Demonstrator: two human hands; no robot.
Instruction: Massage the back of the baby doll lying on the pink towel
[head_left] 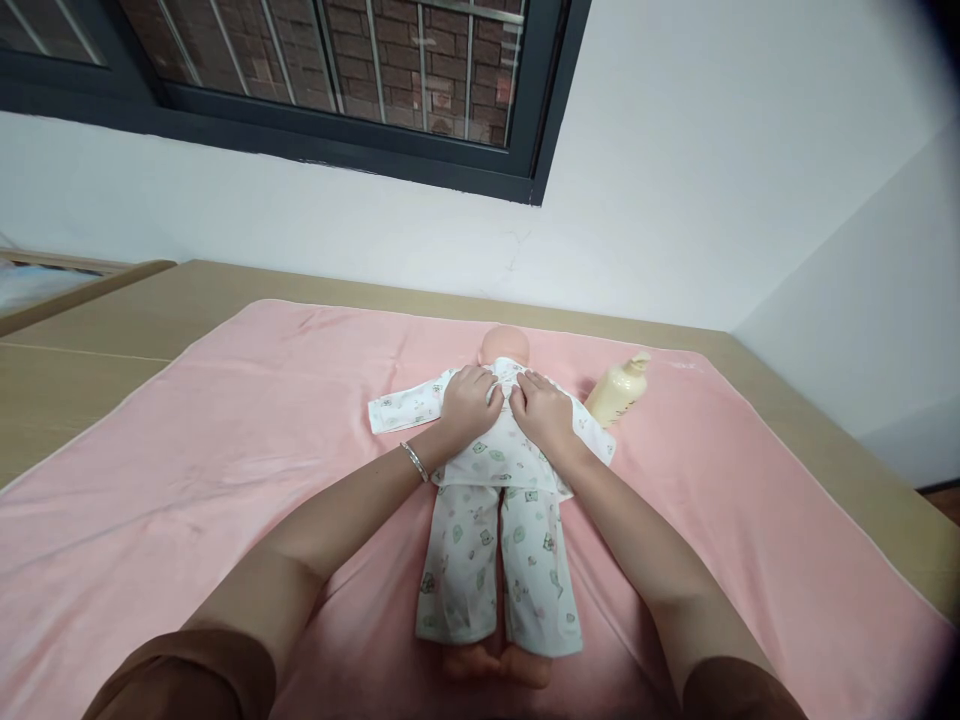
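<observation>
- One doll (504,345) lies at the middle of one pink cloth (225,450), which is spread over one wooden surface (112,320).
- Two hands rest on its chest: one left hand (471,408), one right hand (546,412), near each other, thumbs facing.
- Each grip lies over the fabric, fingers close together; I cannot tell whether either pinches it.
- Clothing on the doll: one printed top (487,465), two sleeves spread outward; one pair of trousers (461,570), two legs, two feet below.
- One pale yellow bottle (616,392) is just beside the right-hand sleeve.
- One bracelet (414,462) circles the left wrist.
</observation>
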